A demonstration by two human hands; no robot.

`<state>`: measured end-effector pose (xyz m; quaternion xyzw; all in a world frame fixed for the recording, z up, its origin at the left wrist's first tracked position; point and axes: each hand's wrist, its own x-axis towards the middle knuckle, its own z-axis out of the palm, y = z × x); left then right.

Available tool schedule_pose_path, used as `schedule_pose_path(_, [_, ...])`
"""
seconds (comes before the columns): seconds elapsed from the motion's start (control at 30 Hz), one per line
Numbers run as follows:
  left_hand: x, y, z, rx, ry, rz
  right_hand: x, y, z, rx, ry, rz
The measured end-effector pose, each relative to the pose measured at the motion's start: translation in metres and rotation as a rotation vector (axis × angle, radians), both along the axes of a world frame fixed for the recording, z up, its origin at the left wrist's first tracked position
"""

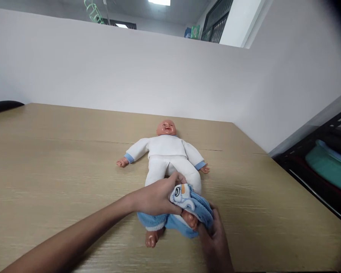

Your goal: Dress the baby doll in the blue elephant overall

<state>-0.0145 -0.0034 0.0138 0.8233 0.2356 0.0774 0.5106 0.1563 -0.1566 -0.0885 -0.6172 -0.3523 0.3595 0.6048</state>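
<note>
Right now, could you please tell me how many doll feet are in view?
2: one doll foot extends from the blue pant leg at picture left; the other foot shows between the left hand and right hand.

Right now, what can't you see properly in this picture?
- Parts of the doll's legs: head view, covered by the blue cloth and left hand.
- Some fingers of the right hand: head view, behind the cloth.
- The rest of the black object: head view, cut off by the left edge.
- The green packet's details: head view, too small.
</note>
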Motion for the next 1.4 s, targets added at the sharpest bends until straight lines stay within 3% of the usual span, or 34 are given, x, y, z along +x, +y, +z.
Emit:
schedule_pose_path(0.17, [-0.009,-0.001,-0.001,0.091,-0.132,-0.042,0.020,0.015,0.009,0.058,-0.124,0.086])
schedule_pose_path(0.33, [-0.016,0.007,-0.002,0.320,-0.122,-0.052,0.058,0.031,0.032,-0.066,-0.327,0.480])
schedule_pose_path(0.5, [-0.036,0.007,-0.004,0.432,-0.079,0.018,0.076,0.042,0.067,-0.044,-0.645,0.677])
schedule_pose_path(0.6, [-0.054,0.008,-0.004,0.502,-0.023,0.082,0.078,0.052,0.080,0.017,-0.660,0.758])
schedule_pose_path(0.7, [-0.062,0.013,-0.003,0.529,0.025,0.109,0.079,0.071,0.079,0.088,-0.512,0.809])
schedule_pose_path(0.8, [-0.058,0.021,-0.007,0.421,-0.062,0.169,0.079,0.097,0.068,0.095,-0.272,0.782])
schedule_pose_path(1.0, [-0.051,0.030,-0.039,0.042,-0.223,0.550,0.067,0.133,0.030,-0.006,0.073,0.531])
schedule_pose_path(1.1, [-0.059,0.027,-0.054,-0.171,-0.264,0.546,0.059,0.131,0.015,-0.046,0.188,0.454])
schedule_pose_path(1.23, [-0.062,0.021,-0.060,-0.367,-0.295,0.449,0.051,0.123,0.011,-0.112,0.287,0.463])
schedule_pose_path(1.4, [-0.056,0.026,-0.061,-0.481,-0.384,0.577,0.054,0.126,0.012,-0.126,0.331,0.512])
